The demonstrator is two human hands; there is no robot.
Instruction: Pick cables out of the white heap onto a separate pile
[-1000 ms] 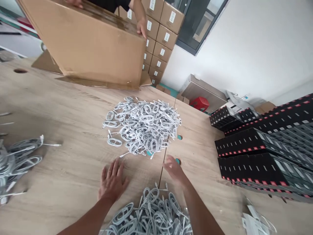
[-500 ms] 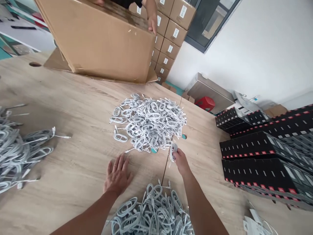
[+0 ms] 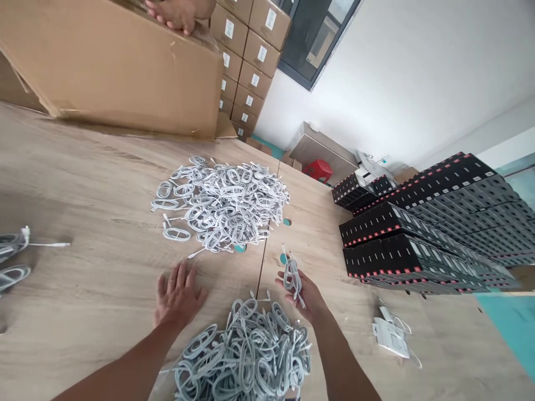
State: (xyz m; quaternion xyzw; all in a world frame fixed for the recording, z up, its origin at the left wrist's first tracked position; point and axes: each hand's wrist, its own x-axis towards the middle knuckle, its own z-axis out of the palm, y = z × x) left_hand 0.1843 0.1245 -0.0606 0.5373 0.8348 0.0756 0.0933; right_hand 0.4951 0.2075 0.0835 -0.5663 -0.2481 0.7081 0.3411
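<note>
My left hand lies flat on the wooden table, palm down with the fingers stretched out, holding nothing. My right hand is turned palm up, its fingers curled round a coiled grey-white cable whose connector ends stick out. Beyond both hands spreads a heap of small coiled white cables, with a single coil at its left edge. Close to my body, between my forearms, sits a second pile of grey cables, coiled more loosely.
More cables lie at the left edge. A large cardboard box stands at the back left under another person's hand. Black boxes are lined up on the right, near a white device with a cord.
My view has swung to the right. My right hand has drawn back from the far heap and turned palm up with the coiled cable. My left hand stays flat on the table.
</note>
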